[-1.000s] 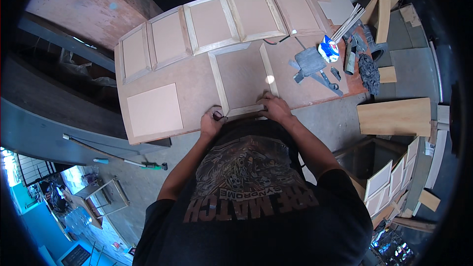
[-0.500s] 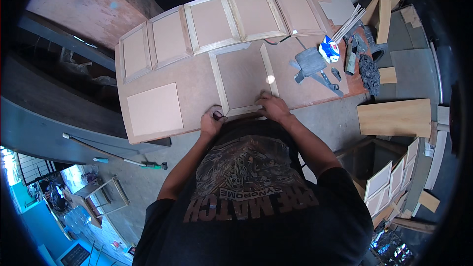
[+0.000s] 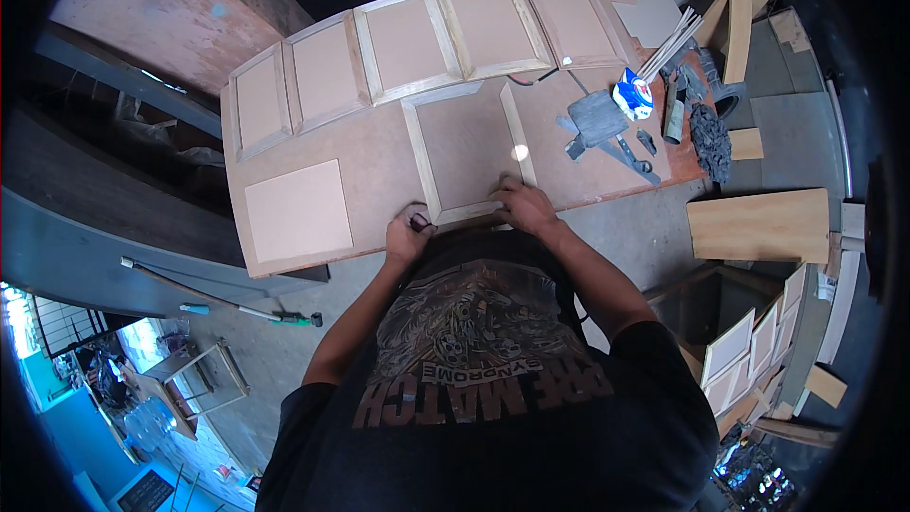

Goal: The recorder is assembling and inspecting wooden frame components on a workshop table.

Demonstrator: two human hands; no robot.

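Head view, centre: your left hand point(image 3: 408, 237) and right hand point(image 3: 529, 208), apart, touch the frame point(image 3: 422, 156), grips unclear; likely steadying it, next move needs even pressure.

Two hands, one left hand point(image 3: 409, 233) and one right hand point(image 3: 527, 206), were at one wooden frame point(image 3: 424, 161) on one table point(image 3: 379, 156). Beyond both hands lay at least five framed panels point(image 3: 406, 47) in a row. Left of the left hand lay one bare panel point(image 3: 299, 210). Right of the right hand were one blue-and-white packet point(image 3: 632, 95), one dark crumpled heap point(image 3: 709, 144) and one bundle of sticks point(image 3: 669, 45), too fine to count singly; farther right, one large board point(image 3: 758, 226).
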